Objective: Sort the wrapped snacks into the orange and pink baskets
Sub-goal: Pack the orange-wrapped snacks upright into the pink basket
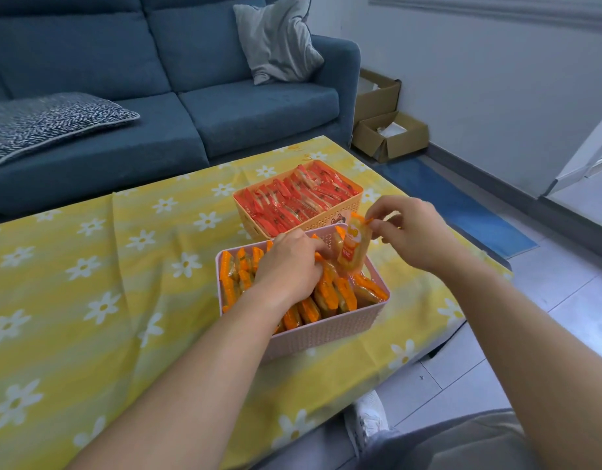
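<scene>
- Surface [106, 266]: covered by a yellow daisy-print cloth; carries both baskets, which touch or nearly touch corner to corner.
- Pink basket [326, 330]: nearer the person, packed with orange packets [337, 293] standing on edge in rows.
- Orange basket [340, 212]: farther off, filled to the rim with red packets [293, 198].
- Left hand [289, 266]: reaches down into the pink basket, fingers bent among the packets at its far end; whether they grip one or merely hold the row apart cannot be told.
- Right hand [415, 232]: fingers closed in a pinch on the top edge of one snack.
- Orange-wrapped snack [354, 245]: hangs upright from that pinch, over the pink basket's far right corner.
- Step in hand, as judged: filing an orange packet with its like; no loose snacks show on the cloth, so sorting looks near its end.
- Next move calls for: a gap kept open in the row, then the packet lowered in on edge.
</scene>
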A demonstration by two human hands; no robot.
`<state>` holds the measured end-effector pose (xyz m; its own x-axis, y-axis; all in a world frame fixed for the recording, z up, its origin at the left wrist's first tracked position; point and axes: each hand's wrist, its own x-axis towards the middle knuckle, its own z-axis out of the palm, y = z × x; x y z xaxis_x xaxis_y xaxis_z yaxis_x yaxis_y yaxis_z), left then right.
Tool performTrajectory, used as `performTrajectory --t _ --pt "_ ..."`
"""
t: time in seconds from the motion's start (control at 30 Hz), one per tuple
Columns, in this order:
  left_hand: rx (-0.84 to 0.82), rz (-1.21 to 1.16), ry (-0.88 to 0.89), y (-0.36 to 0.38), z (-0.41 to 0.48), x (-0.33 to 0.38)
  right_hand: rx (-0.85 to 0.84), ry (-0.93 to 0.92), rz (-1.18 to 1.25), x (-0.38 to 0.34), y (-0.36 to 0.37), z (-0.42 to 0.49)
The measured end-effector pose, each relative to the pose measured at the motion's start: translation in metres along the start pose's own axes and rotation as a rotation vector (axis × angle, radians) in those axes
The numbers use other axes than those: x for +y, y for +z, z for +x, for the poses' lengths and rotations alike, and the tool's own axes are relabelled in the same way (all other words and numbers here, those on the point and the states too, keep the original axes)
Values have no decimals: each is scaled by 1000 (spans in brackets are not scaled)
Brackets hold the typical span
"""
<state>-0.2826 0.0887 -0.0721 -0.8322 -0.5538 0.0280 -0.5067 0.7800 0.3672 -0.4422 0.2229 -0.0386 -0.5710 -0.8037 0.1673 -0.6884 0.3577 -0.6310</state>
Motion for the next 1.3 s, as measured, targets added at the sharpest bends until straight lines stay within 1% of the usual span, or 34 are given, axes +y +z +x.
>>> performTrajectory --t 0.07,0.13,0.27,0.33,0.37,0.43,0.5,0.53,0.6,0.7,0.77,0.9,0.97,1.0,1.07,1.13,1.17,1.23,1.27,1.3 --pt "6 -5 -4 -1 0 1 -16 28 34 1 2 -1" --pt "33 -80 2 -2 2 4 -24 55 71 0 2 0" --pt "-9 -492 -7 -7 1 16 38 93 250 -10 -1 1" --pt "12 -616 12 -5 4 19 -37 75 307 -16 -6 0" --pt "8 -671 35 -5 5 19 -94 52 299 -18 -10 0" --pt "-63 -797 69 -6 9 16 -158 -20 206 -20 -18 0" --pt "-142 -878 50 -7 11 14 -127 -50 92 -22 -24 -1" --pt "-138 -880 17 -8 12 13 -87 -36 62 -22 -25 -2" --pt "-8 -742 -47 -10 12 11 -11 25 23 -22 -22 -1" --pt "181 -476 -88 -12 9 4 -16 129 -105 -24 -4 0" --pt "224 -354 -123 -13 9 -2 -12 170 -181 -25 11 0" --pt "253 -278 -217 -19 3 -14 33 177 -256 -29 18 3" --pt "283 -195 -270 -22 -1 -21 26 207 -314 -25 20 1" --pt "271 -129 -307 -23 -4 -24 -15 233 -369 -22 23 -1" --pt "179 -25 -387 -23 -13 -29 -109 264 -518 -15 32 -5" --pt "78 19 -429 -23 -23 -34 -105 240 -597 -11 36 -6" --pt "51 38 -416 -22 -28 -36 -71 215 -581 -12 34 -6" --pt "31 86 -324 -19 -34 -38 3 110 -472 -15 34 -7" --pt "16 93 -262 -16 -36 -36 -5 34 -434 -17 38 -8" --pt "-8 93 -208 -12 -38 -33 -54 -46 -423 -19 43 -11"
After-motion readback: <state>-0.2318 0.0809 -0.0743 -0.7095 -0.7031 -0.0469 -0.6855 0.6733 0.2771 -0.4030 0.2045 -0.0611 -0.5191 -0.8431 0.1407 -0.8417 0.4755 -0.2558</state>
